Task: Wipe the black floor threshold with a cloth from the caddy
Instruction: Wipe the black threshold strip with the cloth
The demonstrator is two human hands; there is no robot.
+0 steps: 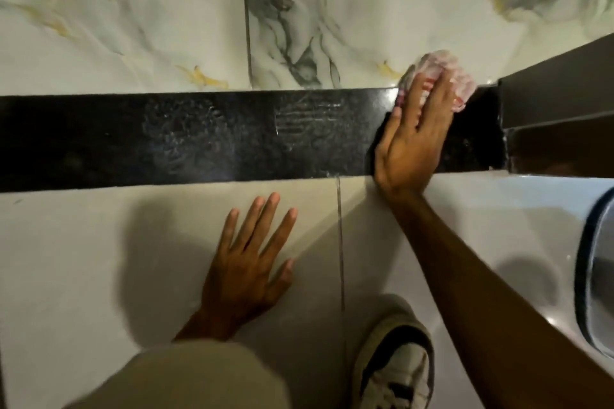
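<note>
Across the middle of the frame, a black threshold, running left to right between marbled tile above and plain pale tile below. On its glossy face, dull smears and streaks near the centre. At the right end of the threshold, right hand laid flat, palm down, pressing a pink cloth. Fingers straight and close together, lying on top of the cloth, not pinching it; thumb along the left edge. Cloth bunched under the fingertips, partly on the threshold, partly over the marbled tile just above it. Just right of the cloth, a dark door frame, angled toward the upper right corner, touching the threshold's end. Right forearm stretching down toward the lower right of the frame.

Lower centre, left hand flat on the pale tile, just below the threshold and apart from it. Fingers spread wide, holding nothing, palm bearing on the floor. A grout line just right of this hand.

Bottom of the frame, a knee in beige trousers at lower left centre, and a white shoe with dark stripes to its right. At the right edge, a rounded pale object with a dark rim, blurred, kind not clear.
</note>
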